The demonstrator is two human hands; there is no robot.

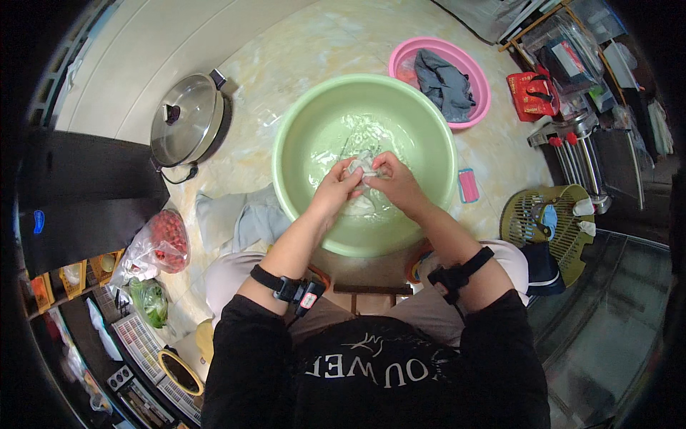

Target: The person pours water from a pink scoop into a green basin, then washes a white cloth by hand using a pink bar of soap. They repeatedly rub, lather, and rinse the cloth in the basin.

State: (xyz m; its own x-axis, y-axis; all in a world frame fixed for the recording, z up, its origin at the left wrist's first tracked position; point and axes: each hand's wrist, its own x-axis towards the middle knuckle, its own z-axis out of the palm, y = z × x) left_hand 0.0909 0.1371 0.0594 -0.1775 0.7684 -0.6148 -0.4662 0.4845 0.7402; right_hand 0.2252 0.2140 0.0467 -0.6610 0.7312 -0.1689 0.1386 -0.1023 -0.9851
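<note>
A large pale green plastic basin [300, 128] stands on the floor in front of me with shallow water [375, 128] in it. Over its middle, both hands hold a wet whitish cloth [362, 162], bunched up. My left hand [340, 183] grips it from the left, thumb on top. The fingers of my right hand [395, 179] pinch its right side. A lower pale part of the cloth [360, 206] hangs at or in the water below my hands. How much of it lies under my fingers is hidden.
A pink basin [485, 96] with dark grey clothing [442, 86] stands beyond the green one. Right lie a pink-and-blue soap-like block [468, 185] and an olive basket [517, 214]. Left are an electric pan [185, 120], grey cloth [241, 217] and a bag of red produce [167, 241].
</note>
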